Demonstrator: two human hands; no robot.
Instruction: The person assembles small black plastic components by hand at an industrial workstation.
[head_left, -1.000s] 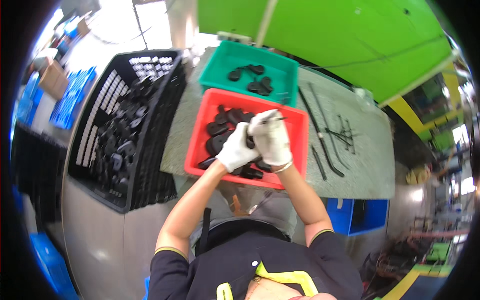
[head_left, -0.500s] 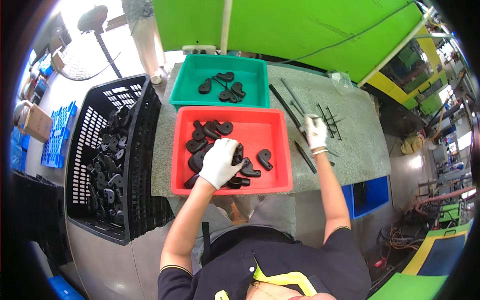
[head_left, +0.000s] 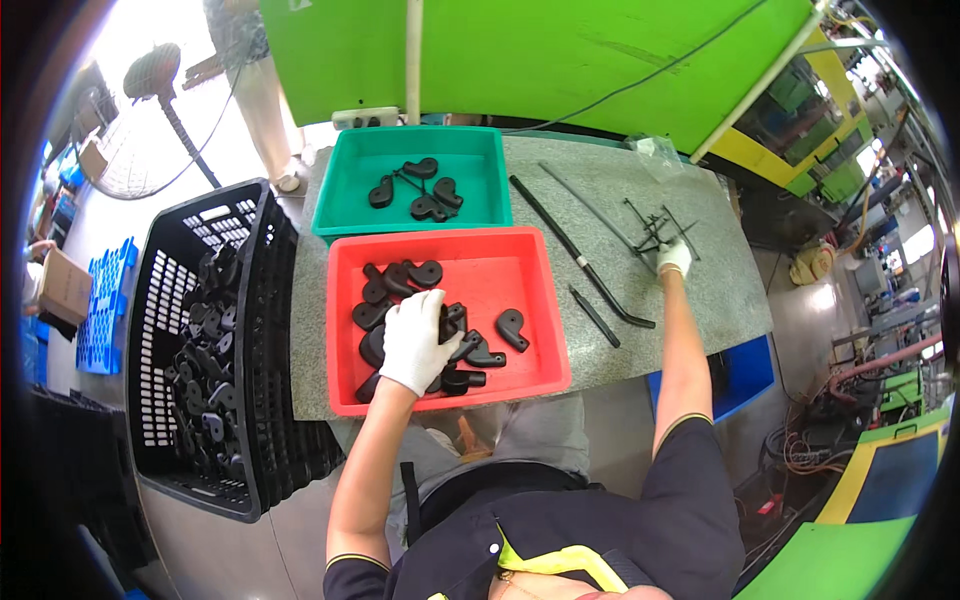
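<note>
My left hand (head_left: 414, 345), in a white glove, reaches into the red tray (head_left: 552, 320). Its fingers close around a black plastic part (head_left: 455, 317), which the glove partly hides. Several similar rounded black parts with a hole and a short stub lie about it, one of them a lone part (head_left: 512, 329) at the tray's right. On the grey tabletop, my gloved right hand (head_left: 675, 258) pinches the near end of a thin black branched sprue (head_left: 655, 228). Beside that hand lie a grey rod (head_left: 590, 206) and a long black tube (head_left: 560, 235) with a bent end.
Behind the red tray stands a green tray (head_left: 330, 190) holding a few black parts. A short pointed black bar (head_left: 595, 316) lies on the table. Left of the table is a black crate (head_left: 262, 330) full of parts; a blue bin (head_left: 750, 372) sits below its right edge.
My right hand has moved right and away from the black tube to the branched sprue, which has shifted and turned. My left hand stays in the red tray. The whole view has shifted slightly.
</note>
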